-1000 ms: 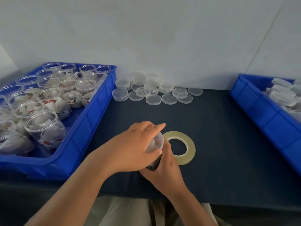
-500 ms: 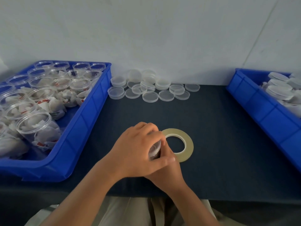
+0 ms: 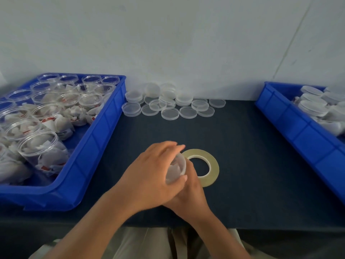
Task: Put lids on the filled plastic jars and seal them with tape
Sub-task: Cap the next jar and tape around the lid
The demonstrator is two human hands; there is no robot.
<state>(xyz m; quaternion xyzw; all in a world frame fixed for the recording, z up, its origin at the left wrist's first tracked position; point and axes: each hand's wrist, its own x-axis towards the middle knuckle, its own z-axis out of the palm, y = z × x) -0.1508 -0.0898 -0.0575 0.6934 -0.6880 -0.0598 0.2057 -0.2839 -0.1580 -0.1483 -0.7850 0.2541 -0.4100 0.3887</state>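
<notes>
Dark table mat (image 3: 252,146) before a white wall | filled jar (image 3: 177,168) held low over it, top end tipped to the right | left hand (image 3: 149,176) curled over the jar body, right hand (image 3: 192,193) gripping it from below | tape roll (image 3: 212,165) lies flat just right of the jar, nearer the right hand; probably the next reach.

A bin (image 3: 100,139) sits at the left edge of the bench (image 3: 242,146), with open jars (image 3: 37,144) standing in it. A second bin (image 3: 298,135) lies at the right edge and holds lidded jars (image 3: 313,107). Loose lids (image 3: 169,105) lie along the back edge, between the two bins. A tape roll (image 3: 212,165) lies near the middle of the front edge. Just left of it, a jar (image 3: 177,169) sits between the left hand (image 3: 151,176) and the right hand (image 3: 192,195).
</notes>
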